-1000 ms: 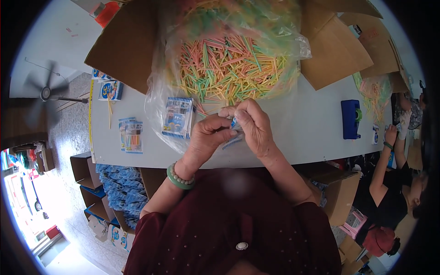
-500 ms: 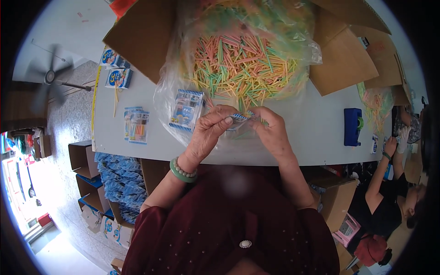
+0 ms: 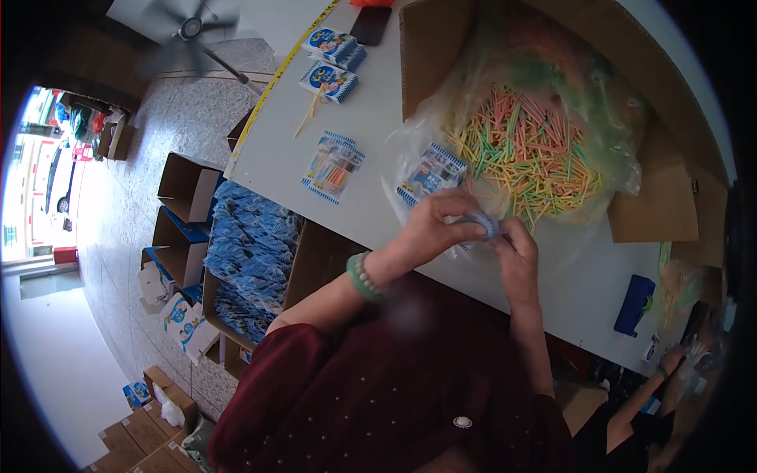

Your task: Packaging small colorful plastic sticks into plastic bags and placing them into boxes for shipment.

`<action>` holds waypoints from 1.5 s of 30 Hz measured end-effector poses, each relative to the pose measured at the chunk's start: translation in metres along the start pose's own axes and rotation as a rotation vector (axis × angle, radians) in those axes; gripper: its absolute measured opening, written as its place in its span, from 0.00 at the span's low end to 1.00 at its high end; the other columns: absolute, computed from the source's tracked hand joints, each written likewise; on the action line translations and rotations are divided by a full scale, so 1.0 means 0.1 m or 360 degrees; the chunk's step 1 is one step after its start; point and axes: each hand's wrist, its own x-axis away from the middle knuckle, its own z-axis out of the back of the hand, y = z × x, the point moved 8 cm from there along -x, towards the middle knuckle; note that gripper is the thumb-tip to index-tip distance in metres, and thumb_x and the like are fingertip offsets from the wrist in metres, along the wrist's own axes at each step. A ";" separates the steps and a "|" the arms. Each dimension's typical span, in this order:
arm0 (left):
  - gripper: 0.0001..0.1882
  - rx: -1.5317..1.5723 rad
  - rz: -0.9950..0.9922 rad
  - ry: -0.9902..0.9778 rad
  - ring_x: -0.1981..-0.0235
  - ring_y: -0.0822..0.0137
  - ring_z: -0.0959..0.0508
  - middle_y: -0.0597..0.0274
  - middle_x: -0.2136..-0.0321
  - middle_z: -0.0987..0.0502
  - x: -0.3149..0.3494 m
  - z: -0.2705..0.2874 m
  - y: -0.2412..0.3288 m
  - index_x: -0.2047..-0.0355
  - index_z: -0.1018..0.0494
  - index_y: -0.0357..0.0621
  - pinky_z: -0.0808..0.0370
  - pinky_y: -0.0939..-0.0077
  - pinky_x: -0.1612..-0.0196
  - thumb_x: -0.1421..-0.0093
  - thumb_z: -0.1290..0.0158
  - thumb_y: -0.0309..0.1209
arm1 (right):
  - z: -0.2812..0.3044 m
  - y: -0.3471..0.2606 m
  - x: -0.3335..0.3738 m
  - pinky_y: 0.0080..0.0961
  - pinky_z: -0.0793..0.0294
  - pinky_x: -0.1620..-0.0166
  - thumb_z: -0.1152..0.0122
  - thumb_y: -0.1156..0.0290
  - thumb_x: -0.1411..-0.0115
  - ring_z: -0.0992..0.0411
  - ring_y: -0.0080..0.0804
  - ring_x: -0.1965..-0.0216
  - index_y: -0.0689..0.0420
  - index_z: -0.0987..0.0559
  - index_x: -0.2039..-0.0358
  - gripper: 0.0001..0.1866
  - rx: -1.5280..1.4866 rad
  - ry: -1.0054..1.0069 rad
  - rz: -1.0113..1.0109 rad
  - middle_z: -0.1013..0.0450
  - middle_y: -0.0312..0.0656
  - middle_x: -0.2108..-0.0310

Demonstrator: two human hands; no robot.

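Observation:
Between my hands is a small blue-and-white plastic packet (image 3: 490, 226), pinched at its edge. My left hand (image 3: 441, 230), with a green bangle and a beaded bracelet (image 3: 365, 277) on its wrist, is closed on the packet, thumb on top. From the other side the bent fingers of my right hand (image 3: 518, 256) grip it too; what the packet contains is hidden. Just beyond my left hand lie similar blue-edged packets (image 3: 432, 172) on a clear plastic bag (image 3: 398, 154). Loose pastel pink, yellow and green sticks (image 3: 536, 158) are heaped in that bag.
On the table's left lie more clear packets (image 3: 333, 168), small printed packs (image 3: 328, 81) and a dark phone-like slab (image 3: 371, 25). A carton of blue packets (image 3: 248, 252) stands below the table edge. A blue tape dispenser (image 3: 635, 306) sits at right, near another person's hands (image 3: 694, 352).
My view has turned left and tilted, so the table appears slanted and shifted right. Both hands still hold the packet, now closer together.

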 end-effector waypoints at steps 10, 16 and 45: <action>0.02 0.0325 0.0656 0.0266 0.74 0.78 0.26 0.69 0.75 0.27 0.48 0.60 -0.21 0.68 0.27 0.37 0.28 0.84 0.71 0.42 0.48 0.21 | -0.72 -0.07 0.01 0.24 0.30 0.66 0.44 0.77 0.44 0.30 0.26 0.71 0.61 0.28 0.67 0.05 -0.0081 -0.0350 0.0146 0.28 0.42 0.72; 0.10 -0.0689 0.0158 0.0669 0.70 0.72 0.25 0.64 0.69 0.25 0.47 1.55 -0.45 0.58 0.28 0.40 0.28 0.76 0.67 0.42 0.47 0.22 | 0.13 0.19 0.07 0.29 0.28 0.66 0.43 0.75 0.44 0.26 0.38 0.68 0.58 0.26 0.66 0.05 0.0587 0.0160 -0.0027 0.27 0.43 0.69; 0.13 -0.1378 -0.0594 -0.0802 0.61 0.50 0.30 0.55 0.63 0.29 0.21 -1.07 -0.29 0.67 0.29 0.41 0.34 0.57 0.57 0.56 0.44 0.28 | 0.62 0.31 0.38 0.40 0.32 0.55 0.43 0.72 0.52 0.31 0.44 0.56 0.57 0.27 0.70 0.08 0.1154 0.0004 0.0154 0.29 0.42 0.66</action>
